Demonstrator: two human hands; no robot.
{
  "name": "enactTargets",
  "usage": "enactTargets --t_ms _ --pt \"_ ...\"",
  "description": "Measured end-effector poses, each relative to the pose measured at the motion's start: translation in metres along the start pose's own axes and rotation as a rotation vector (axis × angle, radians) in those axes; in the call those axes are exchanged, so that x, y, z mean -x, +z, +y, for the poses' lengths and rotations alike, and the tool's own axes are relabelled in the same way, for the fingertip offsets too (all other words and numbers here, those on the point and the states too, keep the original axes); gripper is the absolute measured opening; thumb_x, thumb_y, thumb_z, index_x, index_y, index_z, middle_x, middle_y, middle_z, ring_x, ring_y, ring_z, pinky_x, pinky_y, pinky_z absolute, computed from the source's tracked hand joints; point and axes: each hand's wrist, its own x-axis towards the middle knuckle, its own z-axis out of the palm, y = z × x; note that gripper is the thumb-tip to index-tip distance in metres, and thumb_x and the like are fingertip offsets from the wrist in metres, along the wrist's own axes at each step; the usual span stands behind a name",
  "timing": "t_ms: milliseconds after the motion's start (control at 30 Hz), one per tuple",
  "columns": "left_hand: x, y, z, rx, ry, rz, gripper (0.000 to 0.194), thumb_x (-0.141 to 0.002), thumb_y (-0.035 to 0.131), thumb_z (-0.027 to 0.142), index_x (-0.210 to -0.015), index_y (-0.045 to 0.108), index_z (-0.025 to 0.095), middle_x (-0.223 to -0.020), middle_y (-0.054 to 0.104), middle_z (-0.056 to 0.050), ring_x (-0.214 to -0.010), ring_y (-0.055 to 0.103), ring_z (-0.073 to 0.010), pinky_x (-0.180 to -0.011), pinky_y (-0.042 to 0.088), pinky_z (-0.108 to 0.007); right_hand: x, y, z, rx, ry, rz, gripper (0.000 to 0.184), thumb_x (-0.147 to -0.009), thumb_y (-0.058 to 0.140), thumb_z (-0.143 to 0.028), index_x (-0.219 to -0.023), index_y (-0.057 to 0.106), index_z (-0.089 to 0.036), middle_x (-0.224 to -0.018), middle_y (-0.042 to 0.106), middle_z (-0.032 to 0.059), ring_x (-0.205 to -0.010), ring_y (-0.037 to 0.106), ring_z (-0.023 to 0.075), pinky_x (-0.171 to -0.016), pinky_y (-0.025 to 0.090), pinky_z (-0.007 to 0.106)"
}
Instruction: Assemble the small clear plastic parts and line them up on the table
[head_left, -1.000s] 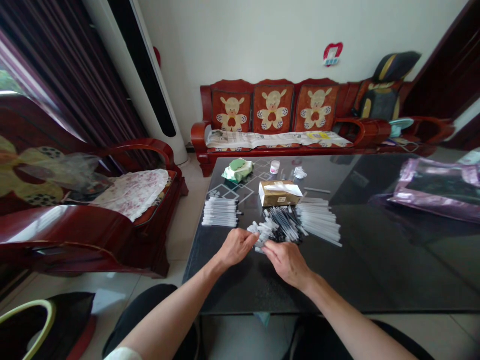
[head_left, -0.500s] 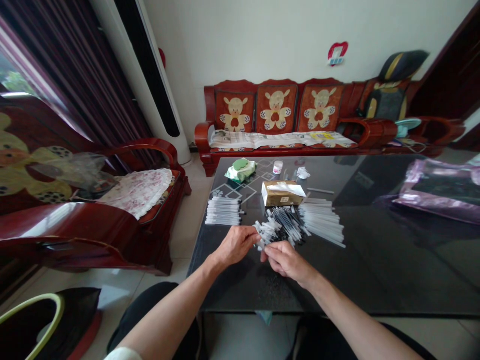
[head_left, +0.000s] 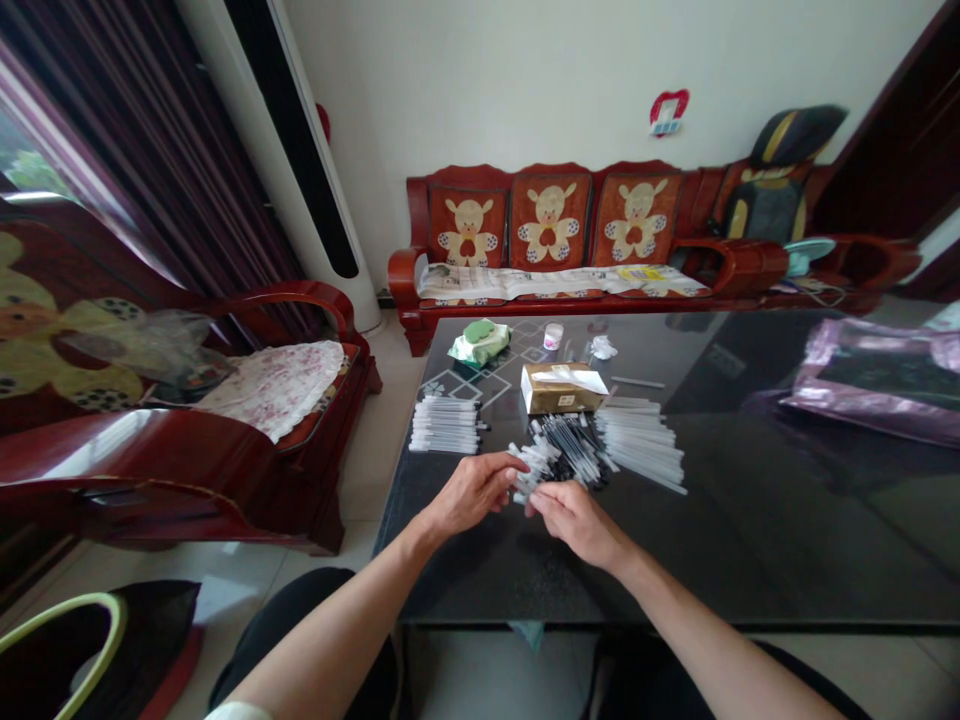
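My left hand point(head_left: 478, 490) and my right hand point(head_left: 576, 520) nearly meet over the near edge of a heap of small clear pen parts that look like caps point(head_left: 537, 458). Both hands are closed in a pinch; what sits between the fingertips is too small to make out. Black pen refills point(head_left: 576, 447) lie in a loose bundle just beyond my right hand. To the right of them, translucent white pen barrels point(head_left: 641, 440) are spread side by side. A row of pens point(head_left: 445, 425) with clear barrels and dark ends lies left of the heap.
Behind the refills stands a gold tissue box point(head_left: 562, 388) on the dark glossy table point(head_left: 735, 540). Farther back are a green pack of wipes point(head_left: 480, 343), a small white tub point(head_left: 553, 336) and crumpled tissue point(head_left: 603, 347). A purple-edged plastic package point(head_left: 832, 395) lies at the right.
My left hand has shifted slightly right, its index finger now reaching over the clear parts. My right fingers have drawn in closer together. The laid-out pens, refills and barrels stay in place.
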Motion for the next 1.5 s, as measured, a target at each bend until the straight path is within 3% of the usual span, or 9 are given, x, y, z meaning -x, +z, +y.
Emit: enactTargets --t_ms 133,233,533,800,900,1100,1267,1367,1500 --pt "0.002 -0.006 0.010 -0.125 0.163 -0.055 0.034 -0.093 0.046 0.043 -0.094 0.064 0.014 -0.074 0.058 -0.002 -0.060 0.053 -0.0102 -0.060 0.040 -0.020 0.003 -0.008 0.001 -0.484 0.202 -0.259 0.041 -0.090 0.042 -0.050 -0.081 0.059 -0.014 -0.040 0.033 -0.0098 -0.031 0.017 0.0053 -0.035 0.014 0.021" --pt "-0.001 -0.007 0.013 -0.260 0.246 -0.031 0.036 -0.095 0.042 0.041 -0.081 0.061 0.014 -0.073 0.055 -0.002 -0.067 0.051 -0.0120 -0.065 0.037 -0.022 0.005 -0.010 -0.002 -0.508 0.186 -0.266 0.042 -0.089 0.044 -0.053 -0.080 0.059 -0.014 -0.040 0.031 -0.0104 -0.032 0.016 0.0047 -0.035 0.015 0.021" --pt "-0.005 0.000 0.011 -0.214 0.017 0.009 0.048 -0.095 0.033 0.044 -0.057 0.041 0.016 -0.054 0.031 0.005 -0.054 0.031 -0.0087 -0.053 0.023 -0.024 0.006 -0.009 -0.009 0.620 -0.246 0.157 0.035 -0.096 0.039 -0.035 -0.072 0.059 -0.019 -0.059 0.057 0.0012 -0.053 0.046 0.0117 -0.056 0.027 0.027" --pt "-0.009 0.009 -0.004 0.057 -0.229 0.010 0.052 -0.088 0.038 0.059 -0.056 0.029 0.019 -0.053 0.023 0.006 -0.050 0.020 -0.0075 -0.048 0.016 -0.025 0.006 -0.009 -0.003 0.954 -0.398 0.211 0.033 -0.099 0.035 -0.030 -0.096 0.064 -0.016 -0.068 0.065 0.0074 -0.061 0.056 0.0154 -0.062 0.029 0.030" --pt "-0.007 0.009 -0.008 0.087 -0.298 -0.016 0.054 -0.088 0.035 0.062 -0.055 0.032 0.020 -0.049 0.023 0.007 -0.045 0.019 -0.0072 -0.046 0.018 -0.024 0.005 -0.007 -0.004 0.857 -0.341 0.192 0.033 -0.098 0.036 -0.031 -0.091 0.064 -0.017 -0.067 0.065 0.0059 -0.058 0.054 0.0147 -0.060 0.029 0.029" --pt "-0.002 -0.002 0.004 -0.187 0.029 0.011 0.050 -0.095 0.031 0.052 -0.084 0.063 0.015 -0.072 0.059 -0.002 -0.061 0.048 -0.0118 -0.060 0.035 -0.022 0.003 -0.005 0.004 0.129 -0.062 0.039 0.039 -0.094 0.040 -0.043 -0.073 0.060 -0.017 -0.051 0.048 -0.0025 -0.047 0.041 0.0099 -0.050 0.028 0.024" --pt "-0.001 -0.005 0.013 -0.242 0.154 -0.069 0.044 -0.094 0.037 0.049 -0.085 0.063 0.014 -0.073 0.056 -0.002 -0.067 0.049 -0.0132 -0.064 0.036 -0.021 0.002 -0.008 0.008 -0.459 0.196 -0.229 0.043 -0.089 0.046 -0.052 -0.082 0.060 -0.013 -0.040 0.033 -0.0100 -0.033 0.019 0.0048 -0.036 0.015 0.020" --pt "-0.001 -0.002 0.014 -0.262 0.158 -0.069 0.044 -0.096 0.035 0.045 -0.074 0.058 0.015 -0.067 0.051 0.000 -0.061 0.045 -0.0115 -0.061 0.033 -0.021 0.000 -0.005 0.005 -0.509 0.230 -0.281 0.043 -0.089 0.045 -0.053 -0.082 0.059 -0.014 -0.040 0.030 -0.0110 -0.032 0.014 0.0046 -0.034 0.013 0.020" --pt "-0.004 -0.006 0.007 -0.278 0.101 -0.012 0.042 -0.095 0.037 0.040 -0.065 0.052 0.016 -0.061 0.047 0.002 -0.057 0.041 -0.0104 -0.058 0.029 -0.023 -0.001 -0.003 0.001 -0.079 -0.013 -0.042 0.041 -0.092 0.043 -0.049 -0.073 0.060 -0.016 -0.046 0.039 -0.0051 -0.042 0.032 0.0084 -0.044 0.024 0.023"
